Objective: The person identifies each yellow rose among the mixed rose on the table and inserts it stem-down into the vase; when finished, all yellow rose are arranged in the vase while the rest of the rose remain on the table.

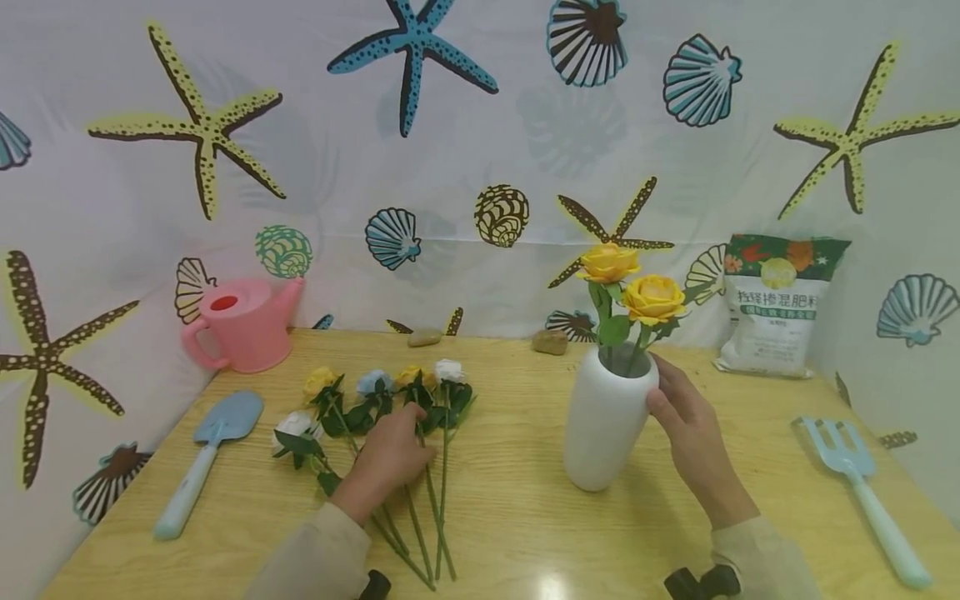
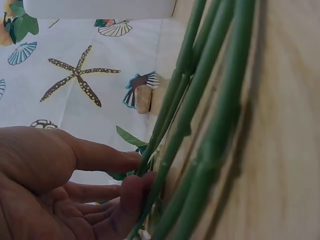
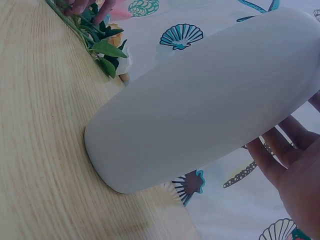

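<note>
A white vase point(image 1: 603, 425) stands on the table with two yellow roses point(image 1: 654, 298) in it. My right hand point(image 1: 693, 429) holds it near the rim, thumb at the front and fingers round the far side. Left of the vase lie several loose roses in a fan: white point(image 1: 296, 425), yellow point(image 1: 321, 381), blue point(image 1: 373, 383), another yellow point(image 1: 417, 377) and a second white point(image 1: 448, 371). Over their stems, my left hand point(image 1: 393, 458) pinches a green stem between thumb and fingers. In the left wrist view more stems point(image 2: 227, 100) run beside that pinch, close over the wood.
A pink watering can point(image 1: 251, 333) stands at the back left, with a blue trowel point(image 1: 210, 458) before it. A fertilizer bag point(image 1: 776, 312) is at the back right, and a hand fork point(image 1: 862, 492) lies at the right. Stones point(image 1: 550, 342) lie by the patterned cloth backdrop.
</note>
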### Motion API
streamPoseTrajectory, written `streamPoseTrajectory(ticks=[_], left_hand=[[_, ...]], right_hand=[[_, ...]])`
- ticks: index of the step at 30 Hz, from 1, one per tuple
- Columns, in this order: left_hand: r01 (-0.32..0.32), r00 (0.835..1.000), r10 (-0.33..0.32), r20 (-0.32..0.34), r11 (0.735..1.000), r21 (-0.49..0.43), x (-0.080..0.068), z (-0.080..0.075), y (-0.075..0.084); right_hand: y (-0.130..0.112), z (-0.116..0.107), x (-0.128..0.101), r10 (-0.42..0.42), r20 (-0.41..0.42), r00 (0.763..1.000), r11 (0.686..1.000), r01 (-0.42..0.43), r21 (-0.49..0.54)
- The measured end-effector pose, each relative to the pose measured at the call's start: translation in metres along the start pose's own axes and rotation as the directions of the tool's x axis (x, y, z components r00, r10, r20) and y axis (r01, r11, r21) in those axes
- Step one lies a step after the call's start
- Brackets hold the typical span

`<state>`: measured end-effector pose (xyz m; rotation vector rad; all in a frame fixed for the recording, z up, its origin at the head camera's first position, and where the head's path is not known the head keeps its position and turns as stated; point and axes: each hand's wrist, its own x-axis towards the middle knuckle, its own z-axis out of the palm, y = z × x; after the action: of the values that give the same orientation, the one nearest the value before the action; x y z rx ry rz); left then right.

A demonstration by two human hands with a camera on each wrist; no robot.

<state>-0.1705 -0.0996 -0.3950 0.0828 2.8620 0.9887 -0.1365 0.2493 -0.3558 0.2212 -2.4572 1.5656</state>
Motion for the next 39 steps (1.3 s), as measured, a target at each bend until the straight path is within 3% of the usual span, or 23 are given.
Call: streamPoseTrajectory(ticks=[5, 9, 15, 18, 21, 23, 25, 28, 30, 34, 37, 39], left_hand=[[0.024, 1.0, -0.025, -0.016, 0.998, -0.051, 0.003, 0.0, 0.0], [0.033, 0.999, -0.036, -0.026, 0.99, -0.137, 0.003, -0.009, 0.008], [-0.037, 0.998, 0.022, -0.063, 0.968, -0.247, -0.003, -0.035, 0.03], [-0.107, 0.99, 0.071, -0.12, 0.939, -0.325, -0.005, -0.045, 0.046], [-0.223, 0.968, 0.138, -0.212, 0.862, -0.456, -0.007, -0.049, 0.065], [-0.314, 0.941, 0.18, -0.285, 0.778, -0.544, -0.009, -0.051, 0.081], [-0.411, 0.905, 0.222, -0.363, 0.678, -0.61, -0.011, -0.051, 0.099], [-0.539, 0.837, 0.269, -0.476, 0.551, -0.637, -0.012, -0.05, 0.125], [-0.609, 0.79, 0.295, -0.538, 0.483, -0.629, -0.01, -0.05, 0.139], [-0.706, 0.707, 0.331, -0.625, 0.389, -0.592, -0.003, -0.05, 0.165], [-0.756, 0.653, 0.361, -0.666, 0.344, -0.556, 0.003, -0.05, 0.181], [-0.781, 0.624, 0.378, -0.684, 0.328, -0.531, 0.008, -0.051, 0.19]], right_hand=[[0.0, 0.0, 0.001, -0.015, 0.002, 1.0, 1.0, 0.015, 0.012], [0.0, -0.001, 0.002, -0.008, 0.006, 1.0, 1.0, 0.008, -0.001], [0.0, -0.002, 0.002, 0.005, 0.011, 1.0, 1.0, -0.005, -0.003], [0.002, -0.001, 0.002, -0.003, 0.011, 1.0, 1.0, 0.003, 0.0], [0.002, -0.001, 0.002, -0.007, 0.01, 1.0, 1.0, 0.007, -0.001], [0.003, -0.002, 0.002, -0.007, 0.009, 1.0, 1.0, 0.007, -0.001], [0.002, -0.002, 0.003, -0.007, 0.007, 1.0, 1.0, 0.007, 0.002], [0.002, -0.003, 0.003, -0.012, 0.006, 1.0, 1.0, 0.012, 0.006], [0.001, -0.003, 0.003, -0.017, 0.006, 1.0, 1.0, 0.017, 0.009], [0.001, -0.003, 0.003, -0.022, 0.004, 1.0, 1.0, 0.022, 0.016], [0.001, -0.003, 0.003, -0.025, 0.0, 1.0, 1.0, 0.025, 0.019], [0.001, -0.003, 0.003, -0.026, -0.002, 1.0, 1.0, 0.026, 0.016]])
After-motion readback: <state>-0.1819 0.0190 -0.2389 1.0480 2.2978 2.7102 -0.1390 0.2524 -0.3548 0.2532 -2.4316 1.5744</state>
